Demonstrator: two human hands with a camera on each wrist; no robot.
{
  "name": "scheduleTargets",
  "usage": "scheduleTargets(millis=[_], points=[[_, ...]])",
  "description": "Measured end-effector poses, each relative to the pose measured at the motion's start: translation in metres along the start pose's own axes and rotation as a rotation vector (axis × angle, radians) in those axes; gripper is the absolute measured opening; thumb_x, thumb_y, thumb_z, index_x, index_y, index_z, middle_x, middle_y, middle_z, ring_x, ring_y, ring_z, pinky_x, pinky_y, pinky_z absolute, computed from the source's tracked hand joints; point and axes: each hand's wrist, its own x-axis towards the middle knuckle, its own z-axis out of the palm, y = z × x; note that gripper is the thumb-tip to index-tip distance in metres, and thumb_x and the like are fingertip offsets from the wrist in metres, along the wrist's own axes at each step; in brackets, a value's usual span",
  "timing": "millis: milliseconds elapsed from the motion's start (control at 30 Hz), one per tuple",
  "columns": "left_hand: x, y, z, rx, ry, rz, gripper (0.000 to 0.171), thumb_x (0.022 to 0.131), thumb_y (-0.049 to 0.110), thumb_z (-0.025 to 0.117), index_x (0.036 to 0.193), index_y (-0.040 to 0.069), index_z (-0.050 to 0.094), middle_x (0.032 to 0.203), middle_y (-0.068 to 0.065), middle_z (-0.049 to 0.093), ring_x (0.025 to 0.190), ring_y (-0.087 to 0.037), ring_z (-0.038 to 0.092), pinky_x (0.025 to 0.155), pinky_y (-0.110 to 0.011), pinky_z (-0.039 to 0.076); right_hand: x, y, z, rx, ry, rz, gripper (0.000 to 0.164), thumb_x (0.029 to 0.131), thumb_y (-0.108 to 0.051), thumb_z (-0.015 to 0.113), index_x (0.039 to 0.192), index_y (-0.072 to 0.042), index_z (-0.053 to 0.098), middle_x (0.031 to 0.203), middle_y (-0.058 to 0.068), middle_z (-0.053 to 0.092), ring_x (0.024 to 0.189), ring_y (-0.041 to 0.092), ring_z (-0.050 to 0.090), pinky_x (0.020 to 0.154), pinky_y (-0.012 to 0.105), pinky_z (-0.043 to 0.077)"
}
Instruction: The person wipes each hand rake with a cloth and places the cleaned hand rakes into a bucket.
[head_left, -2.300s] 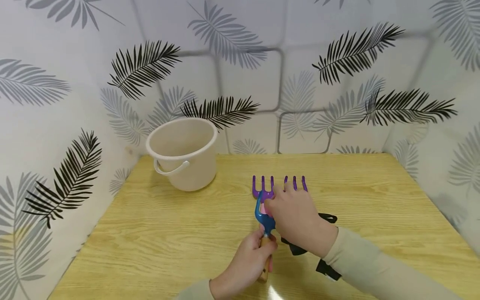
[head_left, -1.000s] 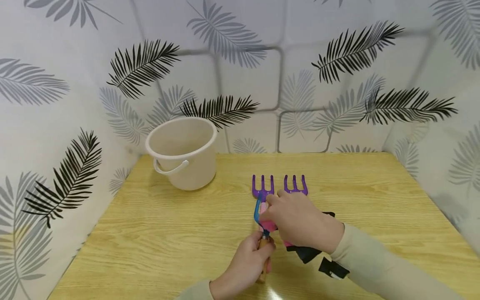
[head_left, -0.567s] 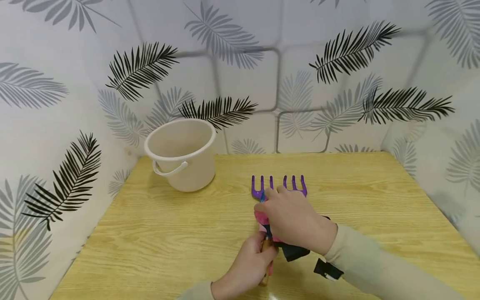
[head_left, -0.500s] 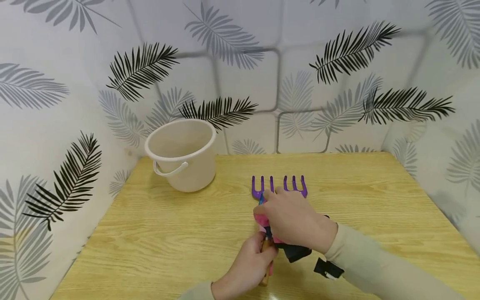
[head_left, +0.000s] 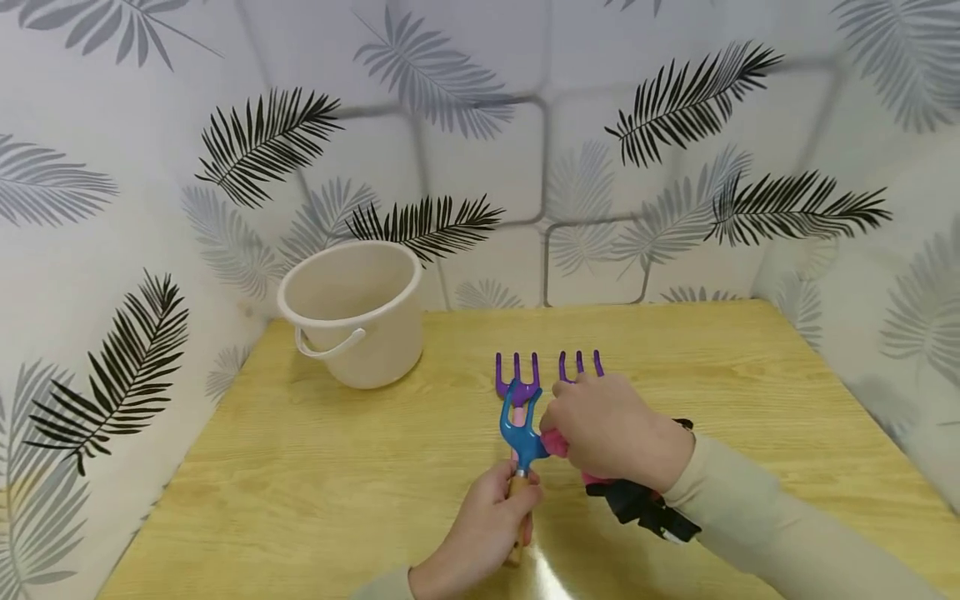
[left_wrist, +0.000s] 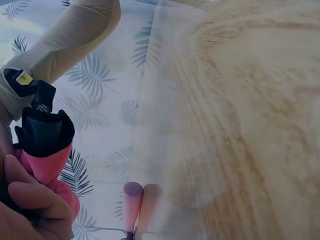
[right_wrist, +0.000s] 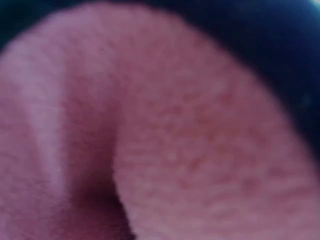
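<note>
A blue two-pronged hand fork (head_left: 522, 442) with a wooden handle points away from me; my left hand (head_left: 480, 521) grips that handle. Just behind and under it lies a purple fork (head_left: 517, 390) with a pink handle. My right hand (head_left: 618, 429), right of the blue fork's head, grips a bunched pink cloth (head_left: 555, 443) with a black cuff, whose edge touches or nearly touches the blue metal. That cloth (left_wrist: 47, 165) also shows in the left wrist view, and blurred pink cloth (right_wrist: 200, 125) fills the right wrist view.
A second purple fork (head_left: 580, 364) lies behind my right hand, partly hidden by it. The cream bucket (head_left: 375, 346) with a white handle stands at the back left of the wood-grain table (head_left: 337, 467). Leaf-patterned sheeting (head_left: 480, 167) rises behind the table and at both sides.
Over the blue fork's head the pink cloth moved up and down; now my right hand has drawn it to the right, uncovering both prongs. My left hand keeps its grip.
</note>
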Motion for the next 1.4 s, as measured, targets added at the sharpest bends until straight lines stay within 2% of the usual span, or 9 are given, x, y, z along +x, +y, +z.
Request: scheduleTargets(millis=[267,467,600,733,867,1000,1167,1267,1400], points=[[0.0,-0.004,0.001,-0.044,-0.044,0.03,0.014,0.1,0.014,0.052,0.104,0.0,0.055,0.056,0.0,0.051,0.042,-0.006,0.036,0.039,-0.017,0.027,0.0,-0.004,0.005,0.084,0.049,-0.107,0.036,0.074,-0.007,0.076,0.096,-0.035,0.078,0.094,0.002,0.07,0.075,0.019,0.059,0.052,0.03,0.052],[0.0,0.001,0.002,-0.082,-0.034,0.009,0.016,0.1,0.016,0.053,0.103,0.001,0.056,0.057,0.001,0.05,0.043,-0.007,0.039,0.04,-0.017,0.028,0.001,0.002,0.0,0.035,-0.007,-0.014,0.025,0.076,-0.013,0.083,0.095,-0.029,0.079,0.09,0.003,0.067,0.076,0.02,0.057,0.057,0.036,0.056],[-0.001,0.003,0.002,-0.067,-0.035,0.007,0.016,0.1,0.016,0.053,0.105,0.001,0.056,0.057,0.0,0.05,0.042,-0.007,0.038,0.038,-0.017,0.028,0.001,0.007,0.001,-0.02,0.014,0.049,0.024,0.072,-0.015,0.085,0.094,-0.023,0.079,0.089,0.005,0.066,0.073,0.022,0.055,0.054,0.035,0.055],[-0.003,0.004,0.002,-0.084,-0.038,-0.011,0.017,0.1,0.016,0.053,0.107,0.0,0.055,0.058,0.0,0.05,0.042,-0.008,0.038,0.037,-0.017,0.028,0.002,0.009,0.004,-0.063,0.047,0.075,0.022,0.071,-0.016,0.085,0.091,-0.023,0.077,0.086,0.003,0.065,0.068,0.019,0.049,0.049,0.031,0.049],[-0.002,0.004,0.002,-0.093,-0.022,-0.002,0.017,0.1,0.016,0.053,0.106,0.0,0.055,0.058,0.0,0.049,0.043,-0.008,0.04,0.039,-0.017,0.03,0.0,0.006,0.004,-0.048,0.049,0.05,0.021,0.074,-0.014,0.082,0.09,-0.026,0.078,0.086,0.002,0.065,0.067,0.018,0.05,0.046,0.031,0.048],[0.0,0.003,0.003,-0.104,-0.006,0.01,0.016,0.1,0.015,0.053,0.106,0.0,0.054,0.058,0.001,0.049,0.044,-0.008,0.042,0.04,-0.017,0.031,-0.002,-0.001,0.0,-0.003,0.051,-0.01,0.029,0.076,-0.01,0.078,0.096,-0.031,0.079,0.084,0.0,0.063,0.07,0.018,0.052,0.048,0.033,0.051],[0.001,0.001,0.005,-0.124,-0.052,0.028,0.013,0.101,0.014,0.049,0.105,0.002,0.053,0.059,0.0,0.05,0.045,-0.007,0.042,0.041,-0.017,0.033,-0.003,-0.01,-0.004,0.038,0.089,-0.115,0.032,0.075,-0.007,0.076,0.097,-0.031,0.079,0.093,0.001,0.069,0.075,0.019,0.056,0.051,0.027,0.047],[0.0,0.001,0.004,-0.111,-0.073,0.028,0.016,0.102,0.016,0.049,0.108,0.002,0.053,0.06,-0.001,0.051,0.044,-0.007,0.04,0.04,-0.017,0.031,-0.003,-0.011,-0.007,0.043,0.067,-0.143,0.033,0.075,-0.005,0.075,0.096,-0.03,0.079,0.095,0.001,0.07,0.076,0.019,0.055,0.052,0.025,0.043],[-0.002,0.0,0.002,-0.068,-0.081,0.016,0.023,0.103,0.02,0.05,0.114,0.0,0.054,0.062,-0.002,0.053,0.045,-0.009,0.039,0.04,-0.018,0.028,-0.006,-0.011,-0.011,0.039,0.019,-0.15,0.028,0.076,-0.005,0.075,0.088,-0.03,0.078,0.099,0.001,0.07,0.079,0.019,0.056,0.053,0.027,0.043]])
